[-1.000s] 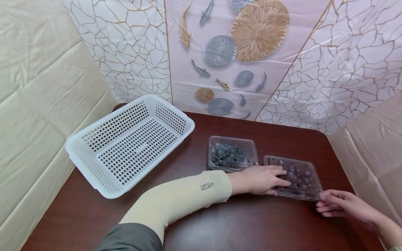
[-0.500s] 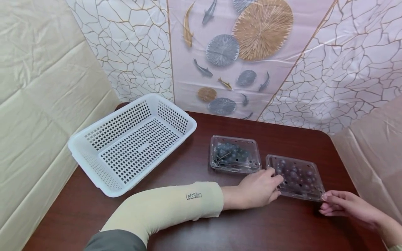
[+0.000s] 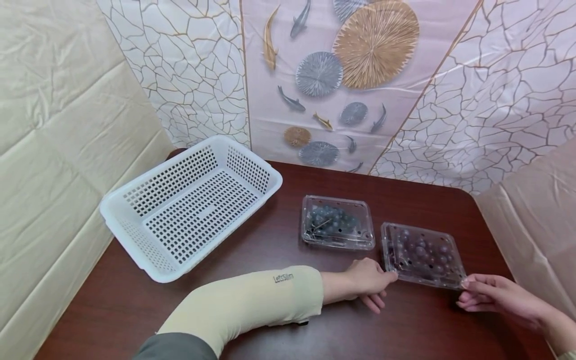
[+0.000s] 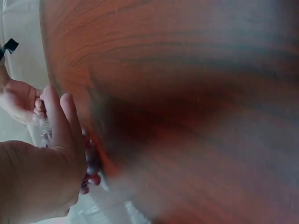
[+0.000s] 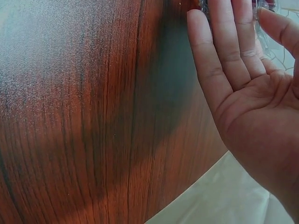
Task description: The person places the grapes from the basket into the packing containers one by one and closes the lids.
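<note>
A clear plastic punnet (image 3: 427,280) of purple grapes (image 3: 420,251) sits on the right of the table, its lid closed. At its near left corner, my left hand (image 3: 366,280) pinches the edge with the thumb uppermost; the other fingers hang below. My right hand (image 3: 495,294) pinches the near right corner between thumb and fingers. In the left wrist view, the left hand (image 4: 42,175) partly hides the punnet, with dark red grapes (image 4: 92,170) showing beside it. The right wrist view has the right hand (image 5: 266,102) palm toward the camera, its fingertips cut off at the top.
Just left of that punnet stands a second clear punnet (image 3: 339,244) with dark green-blue grapes (image 3: 330,220). A white perforated basket (image 3: 202,215), holding nothing, is at the back left. Fabric walls (image 3: 531,215) border the brown table (image 3: 315,325).
The left hand has drawn back from the lid of the purple-grape punnet and dropped to its near left corner. The right hand stays at the near right corner. The view has shifted slightly.
</note>
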A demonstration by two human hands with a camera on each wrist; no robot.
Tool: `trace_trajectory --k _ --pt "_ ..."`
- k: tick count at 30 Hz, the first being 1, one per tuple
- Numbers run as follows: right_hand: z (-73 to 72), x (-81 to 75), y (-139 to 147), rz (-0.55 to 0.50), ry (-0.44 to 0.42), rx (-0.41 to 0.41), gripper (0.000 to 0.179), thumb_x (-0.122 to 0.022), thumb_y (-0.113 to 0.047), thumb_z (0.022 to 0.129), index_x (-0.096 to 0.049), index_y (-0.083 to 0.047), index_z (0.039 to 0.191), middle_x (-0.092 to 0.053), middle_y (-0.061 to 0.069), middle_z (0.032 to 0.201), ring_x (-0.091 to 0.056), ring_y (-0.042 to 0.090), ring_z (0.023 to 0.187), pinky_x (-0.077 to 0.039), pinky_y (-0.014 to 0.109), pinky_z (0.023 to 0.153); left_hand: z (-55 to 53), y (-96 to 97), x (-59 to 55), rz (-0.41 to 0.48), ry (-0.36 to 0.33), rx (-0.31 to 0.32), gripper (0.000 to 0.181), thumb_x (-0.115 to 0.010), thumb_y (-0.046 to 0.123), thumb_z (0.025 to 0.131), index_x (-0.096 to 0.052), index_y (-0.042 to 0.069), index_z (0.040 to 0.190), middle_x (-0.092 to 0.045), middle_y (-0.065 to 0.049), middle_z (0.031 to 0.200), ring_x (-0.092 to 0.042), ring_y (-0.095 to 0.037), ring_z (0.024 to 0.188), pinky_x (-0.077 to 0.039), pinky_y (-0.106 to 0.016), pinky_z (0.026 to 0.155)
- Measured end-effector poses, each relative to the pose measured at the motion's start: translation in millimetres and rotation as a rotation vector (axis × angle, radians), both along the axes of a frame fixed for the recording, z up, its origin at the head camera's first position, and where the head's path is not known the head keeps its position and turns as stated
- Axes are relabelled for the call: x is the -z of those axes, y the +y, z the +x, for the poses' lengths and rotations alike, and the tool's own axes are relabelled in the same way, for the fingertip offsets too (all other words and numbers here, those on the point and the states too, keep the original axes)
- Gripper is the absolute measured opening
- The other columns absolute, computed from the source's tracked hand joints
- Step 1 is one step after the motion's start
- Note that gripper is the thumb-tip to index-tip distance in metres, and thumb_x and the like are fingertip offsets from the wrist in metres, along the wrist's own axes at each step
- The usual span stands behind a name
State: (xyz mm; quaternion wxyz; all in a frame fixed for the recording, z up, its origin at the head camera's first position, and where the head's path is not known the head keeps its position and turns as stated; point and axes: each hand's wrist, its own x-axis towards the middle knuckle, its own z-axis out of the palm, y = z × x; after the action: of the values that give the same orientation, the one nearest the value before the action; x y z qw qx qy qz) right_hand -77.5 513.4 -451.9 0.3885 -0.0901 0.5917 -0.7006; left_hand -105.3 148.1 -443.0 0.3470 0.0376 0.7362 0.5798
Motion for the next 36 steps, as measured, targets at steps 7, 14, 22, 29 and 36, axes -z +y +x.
trace_trajectory --k 7,14,22,29,36 --pt "-0.4 -0.8 -1.1 0.004 -0.013 -0.005 0.052 -0.021 0.002 0.115 -0.069 -0.013 0.124 -0.077 0.008 0.118 -0.075 0.024 0.116 -0.059 0.037 0.101 2.3 17.7 9.8 0.236 -0.186 -0.109 0.021 -0.057 0.015 0.106 -0.063 -0.002 0.095 -0.072 -0.025 0.082 -0.075 -0.057 0.086 -0.063 -0.061 0.071" --pt "-1.2 0.0 0.0 -0.018 -0.037 -0.003 0.052 -0.02 0.002 0.115 -0.069 -0.011 0.125 -0.077 0.011 0.121 -0.074 0.026 0.119 -0.058 0.039 0.103 0.5 27.2 12.0 0.313 -0.233 -0.161 0.023 -0.048 0.006 0.103 -0.062 -0.005 0.09 -0.072 -0.027 0.087 -0.073 -0.059 0.09 -0.06 -0.066 0.077" --pt "-0.7 4.7 -2.0 -0.135 -0.022 0.014 0.054 -0.013 0.002 0.115 -0.065 -0.008 0.128 -0.074 0.019 0.13 -0.071 0.028 0.125 -0.056 0.038 0.107 -3.5 30.4 14.4 0.33 -0.221 -0.184 0.024 -0.047 0.008 0.107 -0.06 -0.004 0.091 -0.072 -0.027 0.088 -0.073 -0.059 0.089 -0.059 -0.069 0.076" --pt "-2.2 12.1 -10.3 -0.26 0.029 0.079 0.06 -0.007 0.004 0.114 -0.064 -0.001 0.131 -0.069 0.023 0.137 -0.067 0.03 0.13 -0.053 0.04 0.11 -4.3 16.2 12.4 0.166 -0.138 -0.1 0.025 -0.066 0.02 0.105 -0.066 -0.001 0.091 -0.071 -0.019 0.081 -0.077 -0.051 0.083 -0.063 -0.058 0.066" --pt "-8.1 17.1 -17.7 -0.351 -0.002 0.151 0.061 -0.005 0.002 0.114 -0.064 0.004 0.129 -0.067 0.026 0.139 -0.065 0.034 0.132 -0.052 0.043 0.111 -8.9 -7.2 2.2 -0.04 0.049 0.059 0.016 -0.073 0.02 0.102 -0.071 0.007 0.093 -0.072 -0.01 0.079 -0.078 -0.028 0.07 -0.061 -0.039 0.047"
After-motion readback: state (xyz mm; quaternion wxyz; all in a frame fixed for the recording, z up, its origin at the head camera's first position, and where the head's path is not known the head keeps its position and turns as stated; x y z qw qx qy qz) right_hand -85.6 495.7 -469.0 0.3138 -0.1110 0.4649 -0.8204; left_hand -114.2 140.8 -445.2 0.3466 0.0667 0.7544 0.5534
